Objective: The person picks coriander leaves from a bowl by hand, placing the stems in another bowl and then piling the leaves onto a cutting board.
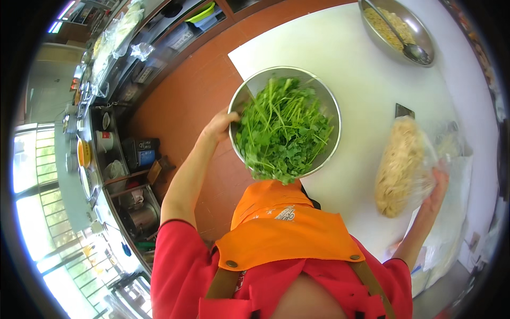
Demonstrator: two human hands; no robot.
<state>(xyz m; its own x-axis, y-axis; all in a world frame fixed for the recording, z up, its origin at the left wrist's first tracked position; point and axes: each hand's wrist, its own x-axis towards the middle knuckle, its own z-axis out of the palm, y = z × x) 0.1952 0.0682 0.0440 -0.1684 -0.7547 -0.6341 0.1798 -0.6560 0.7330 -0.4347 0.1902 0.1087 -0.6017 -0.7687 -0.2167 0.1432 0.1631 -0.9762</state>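
Observation:
My left hand [221,124] grips the left rim of a round metal mesh strainer [336,139]. A heap of leafy green cilantro [285,131] fills the strainer, and some leaves hang over its near rim. On the right, my right hand [438,179] holds the side of a clear plastic bag [424,185]. Inside the bag is a long, pale yellow-brown mass of food [398,167], whose exact kind I cannot tell. The bag is over the white tabletop, and its far end lies near a flat dark blade [405,111].
At the far right of the white table [358,91] stands a metal bowl [368,34] of chopped yellowish food with a ladle [416,54] in it. Clear plastic sheeting [448,207] lies along the right side. Across the red tile floor [179,107], a counter with shelves holds pots and containers.

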